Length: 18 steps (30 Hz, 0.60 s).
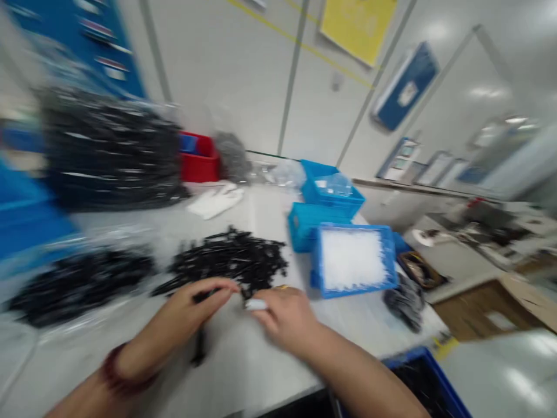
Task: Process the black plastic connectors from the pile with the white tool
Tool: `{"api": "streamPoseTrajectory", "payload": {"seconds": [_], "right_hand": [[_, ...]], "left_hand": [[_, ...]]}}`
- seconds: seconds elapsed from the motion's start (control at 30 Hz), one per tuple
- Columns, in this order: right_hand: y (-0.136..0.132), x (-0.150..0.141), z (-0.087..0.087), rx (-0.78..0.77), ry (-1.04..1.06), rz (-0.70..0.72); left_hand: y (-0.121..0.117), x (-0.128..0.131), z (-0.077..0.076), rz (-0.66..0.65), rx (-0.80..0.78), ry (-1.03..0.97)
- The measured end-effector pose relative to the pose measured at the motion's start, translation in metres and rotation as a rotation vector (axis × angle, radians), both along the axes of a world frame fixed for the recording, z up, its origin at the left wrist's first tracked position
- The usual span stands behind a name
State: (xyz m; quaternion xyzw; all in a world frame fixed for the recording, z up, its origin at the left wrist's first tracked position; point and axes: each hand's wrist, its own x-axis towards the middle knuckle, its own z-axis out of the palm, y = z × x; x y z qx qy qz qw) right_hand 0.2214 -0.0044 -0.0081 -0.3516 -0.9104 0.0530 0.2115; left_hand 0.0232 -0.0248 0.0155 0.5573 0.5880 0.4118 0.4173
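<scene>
In the head view, I see the left hand (204, 305) closed around a black part (199, 348); at its three o'clock, the right hand (285, 316) grips a white piece (256, 304). A dark pile (230, 258) lies at twelve.

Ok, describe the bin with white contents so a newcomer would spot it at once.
On the white table, find the loose black pile, then look right, past the right hand. A blue bin sits there, just in front of two turquoise bins. Unlike them, it shows a broad bright white fill.
</scene>
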Motion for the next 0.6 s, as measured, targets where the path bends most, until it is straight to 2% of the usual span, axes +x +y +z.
{"api": "streamPoseTrajectory", "payload": {"seconds": [0.07,0.17,0.23,0.3,0.37,0.43,0.5,0.6], "right_hand": [[0.004,0.003,0.004,-0.061,0.1,-0.018],[0.007,0.004,0.005,-0.166,0.124,0.015],[0.007,0.004,0.004,-0.172,0.13,0.017],[0.008,0.004,0.003,-0.145,0.159,0.004],[0.009,0.005,0.001,-0.126,0.185,-0.012],[0.011,0.006,-0.001,-0.13,0.19,-0.021],[0.012,0.007,-0.002,-0.146,0.186,-0.021],[0.012,0.006,-0.001,-0.153,0.185,-0.008]], "left_hand": [[0.0,-0.009,0.003,0.098,-0.064,-0.102],[0.004,-0.017,0.005,0.191,0.02,-0.196],[0.005,-0.022,0.006,0.218,0.077,-0.191],[0.003,-0.029,0.008,0.26,0.14,-0.043],[0.0,-0.036,0.01,0.279,0.223,0.237],[-0.002,-0.044,0.009,0.195,0.25,0.526],[-0.004,-0.05,0.008,0.078,0.168,0.741],[-0.003,-0.05,0.002,-0.027,0.004,0.933]]}}
